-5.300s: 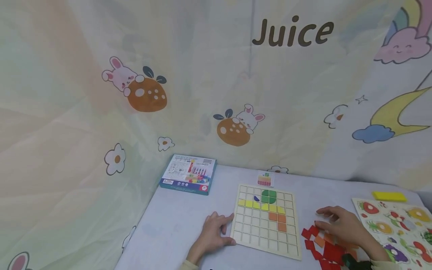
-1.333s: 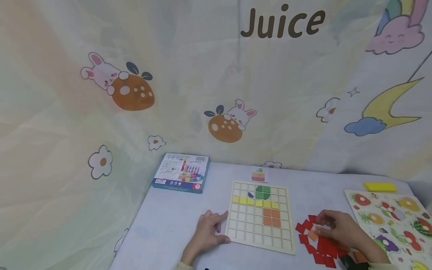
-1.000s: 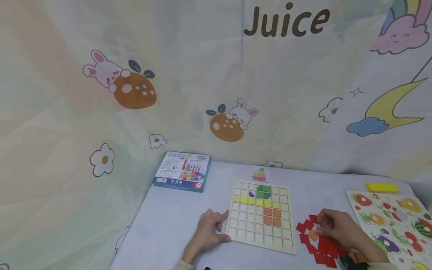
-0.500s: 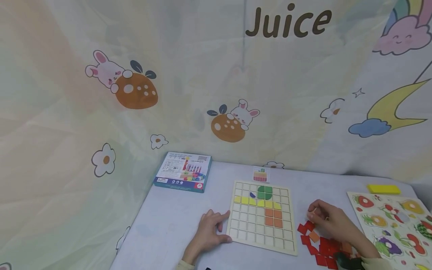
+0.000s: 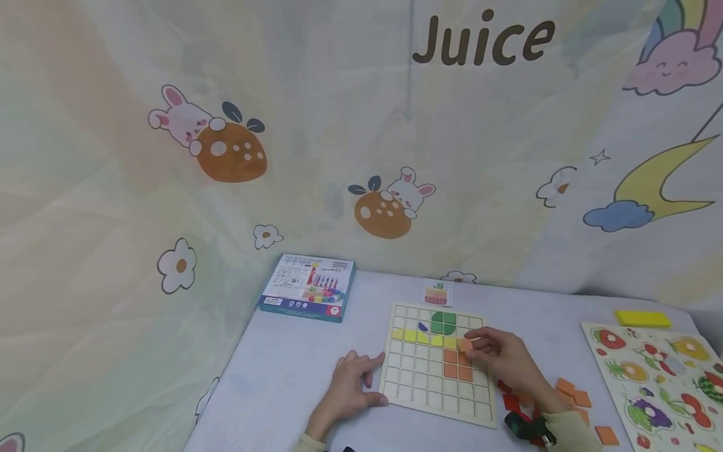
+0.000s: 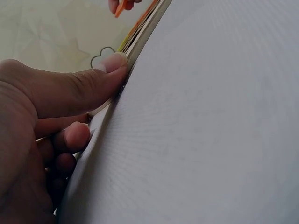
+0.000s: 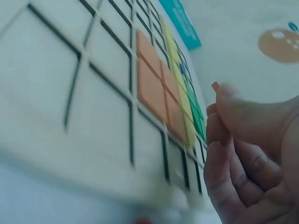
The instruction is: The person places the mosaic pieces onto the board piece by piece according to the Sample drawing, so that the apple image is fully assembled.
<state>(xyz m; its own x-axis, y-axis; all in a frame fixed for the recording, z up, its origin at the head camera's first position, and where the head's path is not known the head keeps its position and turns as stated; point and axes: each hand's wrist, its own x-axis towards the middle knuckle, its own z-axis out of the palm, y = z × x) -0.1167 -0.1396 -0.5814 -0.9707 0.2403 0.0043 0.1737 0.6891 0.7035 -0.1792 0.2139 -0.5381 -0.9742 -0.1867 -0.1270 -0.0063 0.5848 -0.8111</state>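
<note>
A pale gridded puzzle board [image 5: 418, 395] lies on the table. My left hand [image 5: 349, 384] touches its left edge with thumb and index finger spread apart; the other fingers are bent. Between thumb and fingertips, my right hand [image 5: 503, 356] pinches an orange square tile [image 5: 465, 344] above the right end of the yellow row [image 5: 417, 336]. In the right wrist view only a corner of that tile [image 7: 215, 86] shows past the thumb. Set in the grid are a green round shape [image 5: 443, 322], a small blue piece [image 5: 422, 326] and a block of orange tiles [image 5: 450, 370].
Loose red tiles [image 5: 511, 402] and orange tiles [image 5: 607, 435] lie right of the board, partly hidden by the right forearm. A fruit picture board [image 5: 632, 370] and a yellow block [image 5: 642, 318] are farther right. Behind stand a cake card [image 5: 437, 294] and a flat box [image 5: 307, 287].
Since 5.3 s ago the orange block on the board has gained a tile. In the last half second my right hand has moved left from the loose pile to above the board; the left stays put.
</note>
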